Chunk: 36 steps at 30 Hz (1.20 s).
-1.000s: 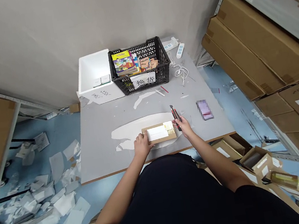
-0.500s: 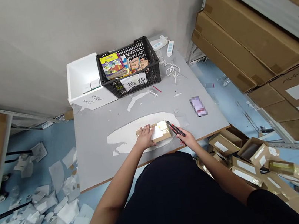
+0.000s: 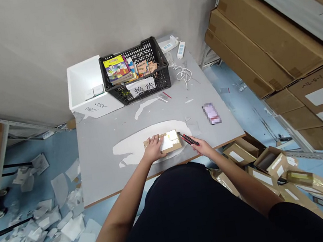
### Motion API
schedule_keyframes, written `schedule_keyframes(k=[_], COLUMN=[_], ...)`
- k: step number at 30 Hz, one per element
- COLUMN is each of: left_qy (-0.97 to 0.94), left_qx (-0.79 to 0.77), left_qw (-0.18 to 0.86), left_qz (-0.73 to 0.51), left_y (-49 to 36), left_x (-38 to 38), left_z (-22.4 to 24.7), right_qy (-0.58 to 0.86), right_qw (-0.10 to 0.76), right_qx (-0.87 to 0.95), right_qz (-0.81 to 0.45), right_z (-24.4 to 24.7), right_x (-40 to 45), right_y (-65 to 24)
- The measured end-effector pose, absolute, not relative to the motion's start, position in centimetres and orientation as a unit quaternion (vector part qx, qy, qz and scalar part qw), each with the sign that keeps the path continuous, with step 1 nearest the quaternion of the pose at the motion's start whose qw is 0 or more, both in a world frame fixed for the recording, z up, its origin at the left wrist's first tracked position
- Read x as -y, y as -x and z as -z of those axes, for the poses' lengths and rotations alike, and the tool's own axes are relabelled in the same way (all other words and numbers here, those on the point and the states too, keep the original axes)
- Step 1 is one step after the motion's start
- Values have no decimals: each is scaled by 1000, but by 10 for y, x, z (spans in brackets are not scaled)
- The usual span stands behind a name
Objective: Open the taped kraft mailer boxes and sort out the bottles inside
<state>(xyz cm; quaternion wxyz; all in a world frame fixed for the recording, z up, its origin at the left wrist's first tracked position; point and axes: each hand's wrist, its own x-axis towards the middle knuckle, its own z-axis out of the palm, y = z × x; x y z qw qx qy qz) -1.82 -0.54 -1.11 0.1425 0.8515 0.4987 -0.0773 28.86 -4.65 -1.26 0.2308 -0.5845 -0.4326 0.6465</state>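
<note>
My right hand [image 3: 200,146] has closed round the red-and-black utility knife [image 3: 187,138] and brought its tip to the edge of the cardboard box [image 3: 175,145], which lies on the grey table [image 3: 103,178] under my open, flat left hand [image 3: 153,148]. Behind, the black plastic crate [image 3: 154,73] holds books [image 3: 116,70] and small cartons [image 3: 143,68]; the white box [image 3: 80,84] holds two small white packs [image 3: 94,92]
</note>
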Motion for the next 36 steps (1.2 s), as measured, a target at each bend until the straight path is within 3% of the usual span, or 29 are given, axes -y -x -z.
schedule_keyframes(k=[36], left_qy=[-843], left_qx=[-510], left_qw=[127], left_qz=[109], left_y=[11], left_x=[5], left_z=[9], right_qy=[550], right_qw=[192], right_qx=[407], right_qz=[-704], right_z=[6], right_x=[71], right_y=[-294])
